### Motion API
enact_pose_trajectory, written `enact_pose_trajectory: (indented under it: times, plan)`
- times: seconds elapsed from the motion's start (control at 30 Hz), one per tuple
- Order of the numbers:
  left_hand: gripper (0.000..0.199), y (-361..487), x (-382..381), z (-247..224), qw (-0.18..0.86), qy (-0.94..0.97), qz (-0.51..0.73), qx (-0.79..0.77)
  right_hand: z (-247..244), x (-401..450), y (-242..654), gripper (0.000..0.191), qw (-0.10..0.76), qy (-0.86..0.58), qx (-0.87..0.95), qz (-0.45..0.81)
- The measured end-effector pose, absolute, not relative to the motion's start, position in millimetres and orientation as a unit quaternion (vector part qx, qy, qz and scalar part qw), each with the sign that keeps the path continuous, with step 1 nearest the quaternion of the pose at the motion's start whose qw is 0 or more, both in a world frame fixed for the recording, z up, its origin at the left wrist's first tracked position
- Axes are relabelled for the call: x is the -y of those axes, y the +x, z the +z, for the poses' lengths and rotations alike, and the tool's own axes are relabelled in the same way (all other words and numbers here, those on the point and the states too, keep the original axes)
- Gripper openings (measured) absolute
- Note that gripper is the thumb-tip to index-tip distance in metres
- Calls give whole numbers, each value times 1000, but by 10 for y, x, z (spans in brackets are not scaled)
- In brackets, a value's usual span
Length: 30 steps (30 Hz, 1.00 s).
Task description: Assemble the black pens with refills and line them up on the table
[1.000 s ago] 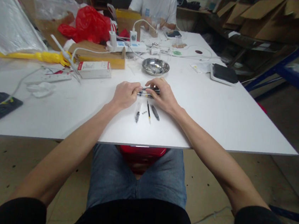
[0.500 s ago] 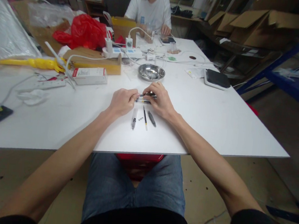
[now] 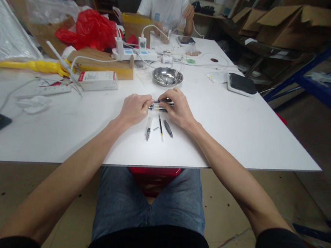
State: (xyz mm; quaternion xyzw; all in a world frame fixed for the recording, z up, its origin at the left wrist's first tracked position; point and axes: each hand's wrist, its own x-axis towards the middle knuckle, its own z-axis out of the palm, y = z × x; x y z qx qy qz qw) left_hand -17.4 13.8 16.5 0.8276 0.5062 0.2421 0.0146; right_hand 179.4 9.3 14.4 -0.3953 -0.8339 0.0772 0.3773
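Observation:
My left hand (image 3: 134,108) is closed in a pinch on one end of a dark pen (image 3: 165,100). At the pen's other side, the curled fingers of my right hand (image 3: 180,108) grip it too, hiding part of it. Just beneath my fingers, other pens or refills (image 3: 157,108) lie crosswise on the table. Closer to me are a clear pen barrel (image 3: 149,128), a small spring (image 3: 156,128), a black refill (image 3: 161,126) with a yellow band, and a dark grey pen grip section (image 3: 168,128). A metal bowl (image 3: 157,79) holding small parts stands beyond my hands.
The white table (image 3: 241,136) carries a white-and-red box (image 3: 99,81), a power strip (image 3: 144,54) with cables and red plastic bags (image 3: 94,29) at left. A black-topped scale (image 3: 241,84) sits at right. A person (image 3: 166,5) sits opposite.
Both my hands keep their hold on the pen with little movement. The view has shifted slightly. Across the table, the other person's one hand has risen from the tabletop.

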Motion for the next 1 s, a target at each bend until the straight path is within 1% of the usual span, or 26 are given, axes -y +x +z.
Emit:
enact_pose_trajectory:
  times: [0.13, 0.33, 0.47, 0.53, 0.63, 0.77, 0.93, 1.0]
  plan:
    - [33, -182, -138, 171, 22, 825, 252, -505, 139, -84, 1786, 10, 384, -390, 833, 84]
    - [32, -175, -138, 161, 17, 827, 242, -507, 117, -92, 1795, 29, 336, -424, 836, 93]
    - [32, -168, -134, 171, 22, 825, 249, -507, 128, -79, 1787, 19, 366, -409, 833, 72]
    - [33, -174, -132, 177, 24, 822, 258, -507, 134, -66, 1775, 17, 376, -404, 831, 61]
    - [33, -182, -133, 175, 27, 823, 262, -503, 131, -63, 1763, 21, 364, -415, 832, 53]
    - [31, -170, -136, 158, 25, 826, 253, -503, 121, -83, 1770, 30, 325, -435, 838, 57]
    - [32, -170, -142, 156, 29, 825, 258, -501, 145, -72, 1776, 15, 352, -407, 841, 61]
    - [33, -179, -147, 155, 29, 825, 260, -501, 147, -69, 1776, 16, 348, -404, 843, 62]
